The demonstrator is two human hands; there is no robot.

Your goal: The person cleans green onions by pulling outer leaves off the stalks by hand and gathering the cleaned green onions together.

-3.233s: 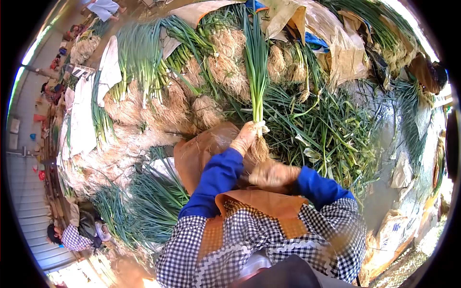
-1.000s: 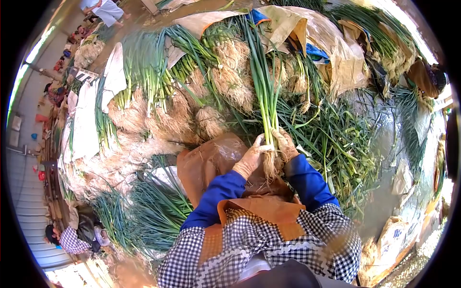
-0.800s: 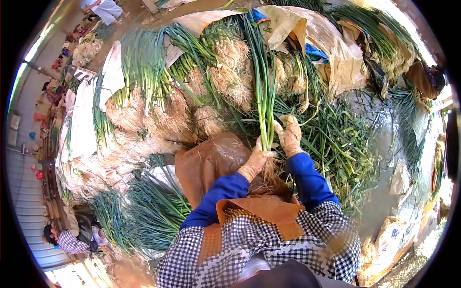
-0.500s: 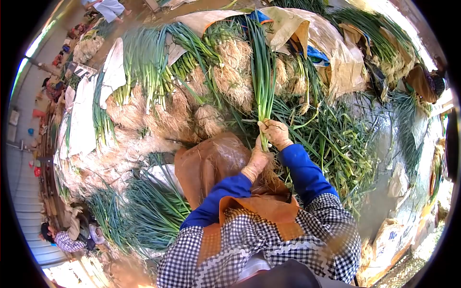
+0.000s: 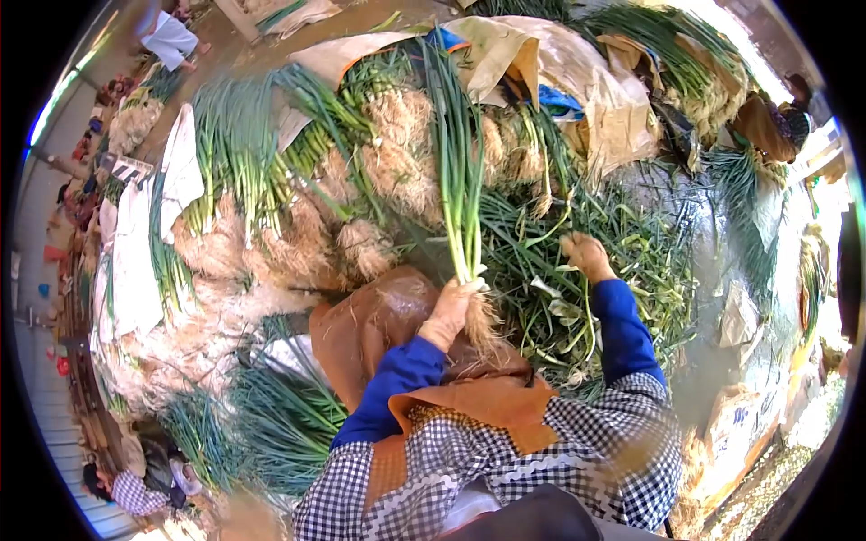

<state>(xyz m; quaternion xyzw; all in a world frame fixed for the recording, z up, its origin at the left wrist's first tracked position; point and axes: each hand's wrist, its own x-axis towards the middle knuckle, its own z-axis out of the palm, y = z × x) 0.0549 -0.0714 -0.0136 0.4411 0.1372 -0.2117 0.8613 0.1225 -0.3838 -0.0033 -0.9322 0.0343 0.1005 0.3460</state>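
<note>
My left hand [image 5: 447,312] is closed around a bunch of green onions [image 5: 462,198] near the white stem ends. The long leaves point away from me, and the pale, stringy roots [image 5: 484,326] hang below the fist, above the brown apron [image 5: 383,311] over my lap. My right hand [image 5: 588,256] is off to the right, over a heap of loose green leaves [image 5: 595,316]. Its fingers look loosely bent and apart, with nothing visible in them. Some pale leaf scraps [image 5: 564,309] lie on the heap below that hand.
Rooted green onion bunches [image 5: 244,162] lie in a row ahead and left. More onions [image 5: 280,406] lie by my left side. Tan sacking [image 5: 604,86] covers part of the far row. Wet floor [image 5: 713,361] shows at right. Another person [image 5: 135,487] sits at lower left.
My right hand has left the onion bunch and moved right over the leaf heap. My left hand still holds the bunch. The whole view has shifted slightly.
</note>
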